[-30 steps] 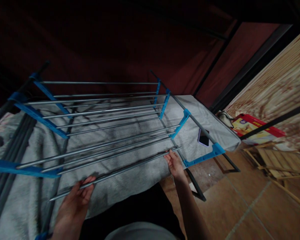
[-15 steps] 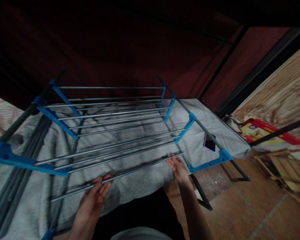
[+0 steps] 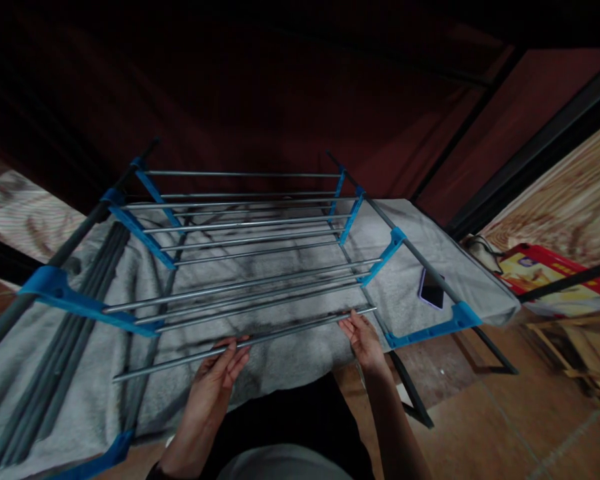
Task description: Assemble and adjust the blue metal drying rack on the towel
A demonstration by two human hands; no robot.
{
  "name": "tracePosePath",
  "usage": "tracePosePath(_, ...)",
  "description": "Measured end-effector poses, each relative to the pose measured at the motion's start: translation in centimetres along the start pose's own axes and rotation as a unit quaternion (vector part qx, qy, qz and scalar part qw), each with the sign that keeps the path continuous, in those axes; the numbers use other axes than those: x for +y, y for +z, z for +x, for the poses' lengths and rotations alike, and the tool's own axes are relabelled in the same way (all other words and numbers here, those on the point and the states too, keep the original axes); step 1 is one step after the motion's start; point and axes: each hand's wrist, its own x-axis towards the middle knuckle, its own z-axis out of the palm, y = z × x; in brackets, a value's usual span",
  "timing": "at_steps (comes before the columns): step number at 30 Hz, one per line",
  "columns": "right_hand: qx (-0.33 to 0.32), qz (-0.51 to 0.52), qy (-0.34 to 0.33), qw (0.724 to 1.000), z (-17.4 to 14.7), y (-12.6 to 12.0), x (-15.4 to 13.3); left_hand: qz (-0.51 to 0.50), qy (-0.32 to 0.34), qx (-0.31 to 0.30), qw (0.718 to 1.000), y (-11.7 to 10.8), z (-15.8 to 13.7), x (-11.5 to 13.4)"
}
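A loose grey metal tube (image 3: 290, 331) lies across both my hands, in front of a partly built rack. Its left part is pinched by my left hand (image 3: 225, 367), and near its right end my right hand (image 3: 363, 337) grips it between thumb and fingers. Both tube ends are free of the rack. The rack has blue plastic brackets (image 3: 143, 237) on dark side poles (image 3: 427, 265), with several grey rungs (image 3: 250, 283) between them. Nearest me, a blue bracket (image 3: 430, 331) on the right and another blue bracket (image 3: 95, 460) at lower left carry no rungs.
Several spare dark tubes (image 3: 75, 333) lie bundled at left on a grey blanket (image 3: 300, 350). A phone (image 3: 431, 289) rests on the blanket at right. Beyond are a red and yellow box (image 3: 555, 267) and a wooden stool or crate (image 3: 580, 347) on the tiled floor.
My left hand has come slightly right and up along with the tube, whose left end is raised a little. The whole view has shifted, so the rack appears further right.
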Motion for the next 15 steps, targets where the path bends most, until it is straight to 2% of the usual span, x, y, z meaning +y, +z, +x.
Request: tracePosePath(15,-0.002,-0.008,0.020,1.000,0.0,-1.1,-0.3,-0.015,0.023,-0.046,0.999,-0.2,-0.4,-0.8)
